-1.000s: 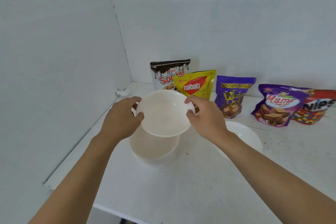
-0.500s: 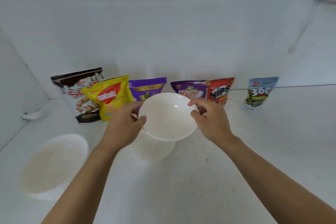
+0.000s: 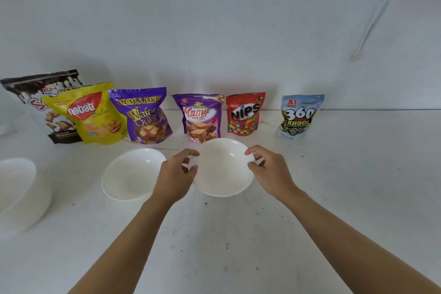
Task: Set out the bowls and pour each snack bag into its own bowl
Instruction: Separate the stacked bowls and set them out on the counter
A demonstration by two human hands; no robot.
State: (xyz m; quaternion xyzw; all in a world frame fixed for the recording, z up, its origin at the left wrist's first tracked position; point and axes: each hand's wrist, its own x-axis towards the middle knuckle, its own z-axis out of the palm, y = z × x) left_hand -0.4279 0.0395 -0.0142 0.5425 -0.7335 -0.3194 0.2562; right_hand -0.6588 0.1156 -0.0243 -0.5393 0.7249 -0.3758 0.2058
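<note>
Both my hands hold one white bowl (image 3: 223,169) by its rim, in front of the Mama bag (image 3: 199,117). My left hand (image 3: 175,174) pinches the left edge and my right hand (image 3: 268,169) pinches the right edge. A second white bowl (image 3: 131,174) sits on the counter just left of my left hand. A third white bowl (image 3: 16,193) stands at the far left. Several snack bags line the wall: a black-and-white bag (image 3: 35,98), yellow Nabati (image 3: 90,114), purple Wafer Qubes (image 3: 145,119), red Nips (image 3: 244,114) and blue 360 Kuaci (image 3: 298,116).
The white counter (image 3: 238,246) runs wide, with bare surface to the right of the held bowl and in front of me. A white wall rises behind the bags. A thin rod (image 3: 372,19) slants down the wall at upper right.
The bowl in my hands has travelled right, away from the stack, and lower toward the counter in front of the Mama bag. My view has swung right, showing the Kuaci bag.
</note>
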